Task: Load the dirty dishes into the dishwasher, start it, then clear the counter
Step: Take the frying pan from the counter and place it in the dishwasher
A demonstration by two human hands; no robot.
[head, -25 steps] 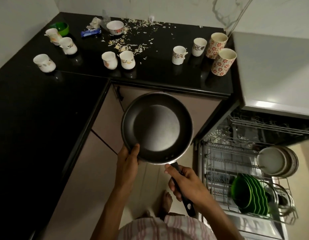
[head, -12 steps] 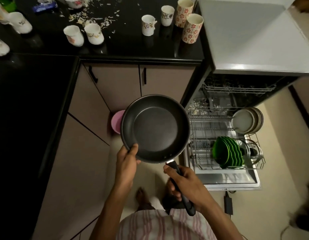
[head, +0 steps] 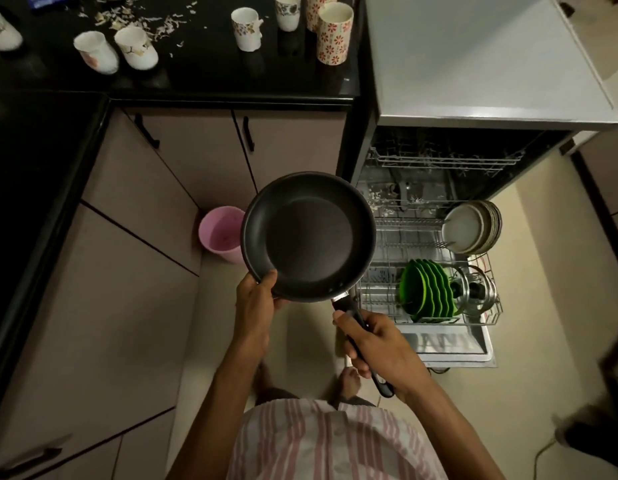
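Note:
I hold a black frying pan (head: 309, 237) level in front of me, above the floor. My right hand (head: 376, 344) grips its black handle. My left hand (head: 257, 299) pinches the pan's near rim, thumb over the edge. To the right the dishwasher stands open with its lower rack (head: 404, 237) pulled out. In that rack stand several green plates (head: 427, 291), a stack of pale plates (head: 472, 226) and a glass lid (head: 477, 289). The upper rack (head: 442, 161) sits inside the machine. Several white and flowered cups (head: 246, 29) stand on the black counter (head: 214, 74).
Food scraps (head: 137, 19) are scattered on the counter among the cups. A pink bucket (head: 219, 233) stands on the floor at the cabinet corner, just left of the pan. The grey dishwasher top (head: 473, 64) is at the upper right. My feet are below the pan.
My view has swung down and right, bringing the open dishwasher and the pink bucket into fuller sight. The pan has come nearer to the lower rack. Both hands keep their hold.

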